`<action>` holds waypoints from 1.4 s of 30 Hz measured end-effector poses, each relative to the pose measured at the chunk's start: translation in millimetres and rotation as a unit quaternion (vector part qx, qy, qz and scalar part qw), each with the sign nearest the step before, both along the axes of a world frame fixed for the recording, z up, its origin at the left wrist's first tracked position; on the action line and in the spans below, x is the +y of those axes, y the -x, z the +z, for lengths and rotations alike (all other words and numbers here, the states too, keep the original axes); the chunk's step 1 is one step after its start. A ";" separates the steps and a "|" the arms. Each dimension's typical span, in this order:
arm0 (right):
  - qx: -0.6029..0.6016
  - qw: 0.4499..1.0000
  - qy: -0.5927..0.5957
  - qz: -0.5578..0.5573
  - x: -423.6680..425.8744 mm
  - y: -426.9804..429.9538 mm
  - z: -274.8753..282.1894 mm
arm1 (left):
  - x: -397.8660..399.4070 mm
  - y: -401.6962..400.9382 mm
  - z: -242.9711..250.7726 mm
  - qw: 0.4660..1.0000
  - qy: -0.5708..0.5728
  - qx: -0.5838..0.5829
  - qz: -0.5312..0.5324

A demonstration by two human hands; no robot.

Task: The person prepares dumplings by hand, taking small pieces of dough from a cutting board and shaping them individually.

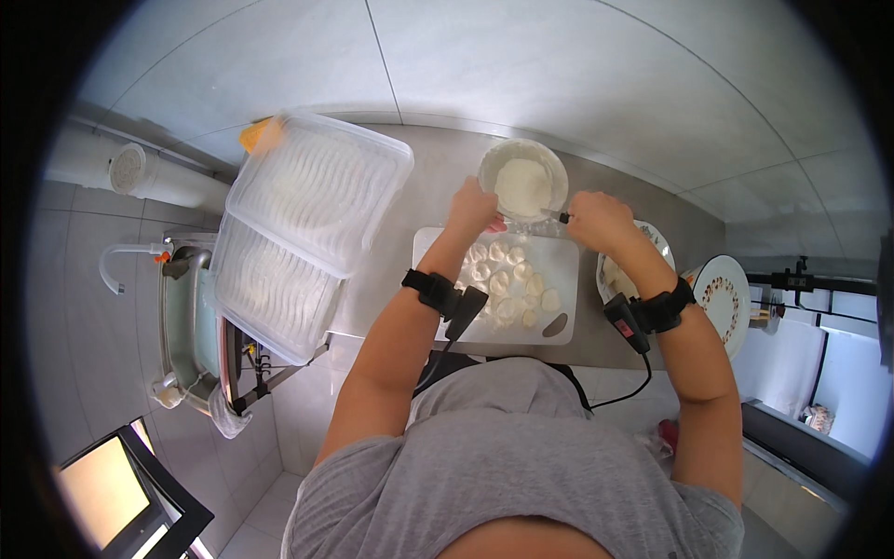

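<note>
A round bowl (pixel 559 171) of white flour (pixel 522 185) stands toward the wall. My left hand (pixel 476 208) is at its near left rim, fingers curled against it. My right hand (pixel 599 220) grips a black-handled metal utensil (pixel 559 216), whose tip reaches over the bowl's near right side; its end is too small to make out. Below both hands lies a white cutting board (pixel 564 272), dusted with flour. Several small flattened dough rounds (pixel 499 283) rest on it.
Two translucent ribbed plastic containers (pixel 318 175) stand at the left, with a yellow item (pixel 255 134) behind. Beneath my right forearm is a patterned dish (pixel 656 241) holding pale food. An enamel plate (pixel 723 300) stands farther right. A sink (pixel 183 321) is at far left.
</note>
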State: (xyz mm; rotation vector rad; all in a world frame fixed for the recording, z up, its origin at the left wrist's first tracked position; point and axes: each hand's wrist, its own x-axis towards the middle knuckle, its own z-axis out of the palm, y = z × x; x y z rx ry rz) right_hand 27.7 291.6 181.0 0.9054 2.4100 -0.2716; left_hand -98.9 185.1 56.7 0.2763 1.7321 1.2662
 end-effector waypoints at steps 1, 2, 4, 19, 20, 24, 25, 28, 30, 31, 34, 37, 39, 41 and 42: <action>0.002 1.000 0.022 0.006 -3.9 1.5 -0.9 | 1.0 -3.5 1.3 1.000 -0.003 0.013 0.018; 0.003 1.000 0.023 0.005 -6.6 2.6 -4.0 | 0.2 -7.0 -0.9 1.000 -0.002 0.014 0.016; 0.020 0.999 0.047 -0.018 -8.8 3.8 -12.1 | -1.1 -14.3 -3.8 0.997 -0.046 -0.046 0.031; 0.021 0.999 0.023 -0.024 -5.2 3.2 -11.3 | 2.5 -18.8 -3.6 0.994 -0.056 -0.095 0.018; 0.022 0.999 0.023 -0.025 -2.8 1.9 -11.0 | 2.1 -18.7 -6.1 0.994 -0.056 -0.094 0.017; 0.028 0.999 0.007 -0.041 6.3 -6.6 2.9 | 1.9 -1.0 -1.3 1.000 -0.005 -0.016 -0.005; 0.024 0.999 0.002 -0.039 5.8 -7.5 4.6 | 1.5 4.7 -2.2 0.999 0.023 0.033 -0.006; 0.002 0.999 0.044 -0.030 0.3 -4.0 1.6 | 3.4 1.5 -0.6 0.997 0.035 0.071 -0.018; 0.015 0.999 0.032 -0.027 -9.1 -2.1 -9.3 | 5.0 -7.2 -4.1 0.999 0.014 0.029 -0.014; 0.028 0.999 0.020 -0.023 -12.0 -1.8 -12.5 | 5.3 -11.4 -5.6 1.000 -0.007 -0.012 -0.008; 0.067 0.996 0.041 -0.045 -11.7 -3.3 -12.8 | 4.1 -22.9 -3.8 0.994 -0.066 -0.079 0.037; 0.042 0.996 0.042 -0.070 0.2 -7.9 -6.7 | 2.6 -8.9 5.5 1.000 0.021 -0.013 0.008; 0.039 0.996 0.043 -0.065 -0.6 -8.0 -4.0 | 2.6 3.0 -1.0 0.999 0.020 0.039 -0.022; 0.036 0.997 0.044 -0.060 -3.8 -7.7 -7.8 | 2.6 3.3 -7.7 0.994 0.018 0.090 -0.051; 0.047 0.997 0.043 -0.040 -7.4 -6.5 -14.8 | 4.9 -3.4 -7.2 0.996 0.015 0.080 -0.029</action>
